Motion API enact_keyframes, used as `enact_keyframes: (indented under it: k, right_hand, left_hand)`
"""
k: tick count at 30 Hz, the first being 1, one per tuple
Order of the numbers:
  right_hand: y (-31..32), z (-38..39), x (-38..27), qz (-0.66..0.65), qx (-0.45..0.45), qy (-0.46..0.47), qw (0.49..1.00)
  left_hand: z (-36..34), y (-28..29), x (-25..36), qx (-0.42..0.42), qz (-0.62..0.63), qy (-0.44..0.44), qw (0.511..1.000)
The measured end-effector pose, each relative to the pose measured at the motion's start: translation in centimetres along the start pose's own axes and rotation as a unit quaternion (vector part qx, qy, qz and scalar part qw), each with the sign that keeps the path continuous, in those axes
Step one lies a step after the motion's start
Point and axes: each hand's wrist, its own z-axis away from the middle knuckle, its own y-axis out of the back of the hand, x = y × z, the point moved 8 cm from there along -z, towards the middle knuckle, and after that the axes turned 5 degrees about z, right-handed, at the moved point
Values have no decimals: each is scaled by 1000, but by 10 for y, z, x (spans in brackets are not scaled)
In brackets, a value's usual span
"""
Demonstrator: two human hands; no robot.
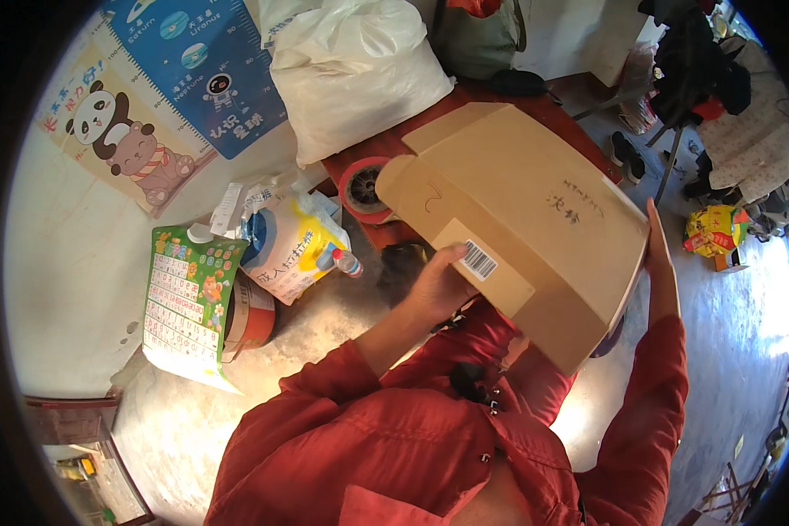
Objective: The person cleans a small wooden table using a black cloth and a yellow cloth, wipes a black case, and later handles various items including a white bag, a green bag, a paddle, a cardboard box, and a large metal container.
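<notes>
A brown cardboard box is held up in front of me, tilted, with handwriting on its broad face. A white barcode label is stuck on its near left side, and a flap sticks out at the left end. My left hand grips the lower left edge, thumb on the cardboard beside the label and the other fingers mostly hidden. On the opposite side, my right hand lies along the right edge, pressing against the box with its fingers stretched up. What the box contains cannot be seen.
Behind the box is a red-brown table bearing a full white plastic bag. A red-rimmed wheel shows at its left. A plastic package and a green-bordered chart stand near the wall. A yellow-red bag sits at right.
</notes>
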Motion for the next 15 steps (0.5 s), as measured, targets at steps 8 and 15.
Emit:
enact_keyframes:
  k: [8, 15]
  right_hand:
    - [-85, 29, -83, 169, 223, 333, 900]
    - [-97, 167, 98, 3, 374, 333, 866]
  left_hand:
    - [-24, 16, -11, 43, 8, -103, 994]
    - [-44, 22, -51, 19, -4, -44, 999]
